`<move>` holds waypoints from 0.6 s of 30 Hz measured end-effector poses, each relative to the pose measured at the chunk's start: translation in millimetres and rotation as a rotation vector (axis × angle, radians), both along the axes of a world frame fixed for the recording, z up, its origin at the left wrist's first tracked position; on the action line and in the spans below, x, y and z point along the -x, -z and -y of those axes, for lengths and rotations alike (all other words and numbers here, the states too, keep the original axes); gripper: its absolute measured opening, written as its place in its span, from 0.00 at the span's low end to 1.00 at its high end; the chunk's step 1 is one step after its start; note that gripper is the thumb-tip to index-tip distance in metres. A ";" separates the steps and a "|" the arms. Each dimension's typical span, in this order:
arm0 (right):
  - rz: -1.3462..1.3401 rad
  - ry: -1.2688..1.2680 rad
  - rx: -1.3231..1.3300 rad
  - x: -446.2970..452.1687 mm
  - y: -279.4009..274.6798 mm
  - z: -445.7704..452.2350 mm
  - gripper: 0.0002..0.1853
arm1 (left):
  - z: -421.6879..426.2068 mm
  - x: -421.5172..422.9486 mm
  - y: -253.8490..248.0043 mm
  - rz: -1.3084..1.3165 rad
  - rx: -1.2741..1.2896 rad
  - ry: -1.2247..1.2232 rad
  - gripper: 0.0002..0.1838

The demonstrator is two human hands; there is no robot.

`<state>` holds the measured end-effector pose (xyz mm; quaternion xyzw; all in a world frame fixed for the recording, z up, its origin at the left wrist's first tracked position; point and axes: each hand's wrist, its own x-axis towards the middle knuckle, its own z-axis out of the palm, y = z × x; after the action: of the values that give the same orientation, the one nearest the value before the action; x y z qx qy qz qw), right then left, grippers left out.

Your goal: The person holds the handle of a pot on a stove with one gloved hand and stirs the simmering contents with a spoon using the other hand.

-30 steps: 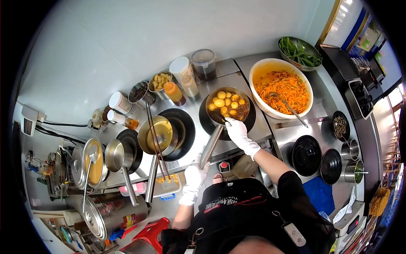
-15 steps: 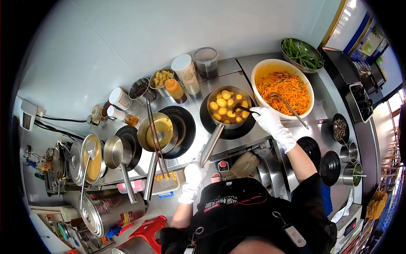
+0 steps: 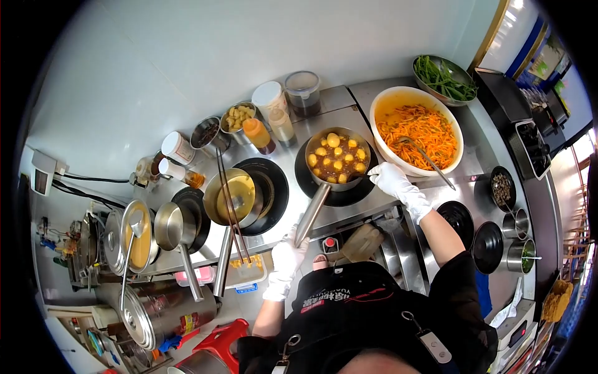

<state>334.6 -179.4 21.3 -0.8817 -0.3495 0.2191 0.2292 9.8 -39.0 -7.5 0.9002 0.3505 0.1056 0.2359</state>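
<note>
A steel pan (image 3: 313,209) sits on a black round burner plate, with several yellow-brown egg-like balls (image 3: 333,140) in dark liquid. White-gloved, my left hand (image 3: 289,254) is wrapped round the end of its handle. My right hand (image 3: 391,181), also gloved, is closed on a dark utensil (image 3: 364,175) at the pan's right rim. The utensil's far end dips into the liquid and is hidden.
To the right stands a white bowl of orange shreds (image 3: 417,134) with a ladle. Left of the pan, long chopsticks (image 3: 231,206) lie across another pot (image 3: 246,215). Bottles (image 3: 257,134) and tubs line the wall. Black bowls (image 3: 487,247) are at the right.
My right hand moved from the pan's handle side to its right rim, and the dark utensil has shifted toward that rim. The balls have moved about in the liquid. My left hand stays on the handle.
</note>
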 end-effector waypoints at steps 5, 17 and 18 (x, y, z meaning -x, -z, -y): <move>-0.019 -0.036 -0.090 25.1 4.5 -7.5 0.14 | -4.0 0.7 -0.4 -0.028 0.040 -0.010 0.29; 0.046 0.218 -0.463 79.8 81.5 -61.3 0.15 | -21.4 -0.8 4.6 0.000 0.043 0.009 0.28; 0.044 0.218 -0.464 78.4 78.7 -62.8 0.15 | -21.3 -1.1 5.3 -0.002 0.042 0.008 0.28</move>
<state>256.1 -116.7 -57.4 -0.8426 -0.2982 0.0879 0.4398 10.9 -17.7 -12.7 0.8965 0.3494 0.0965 0.2549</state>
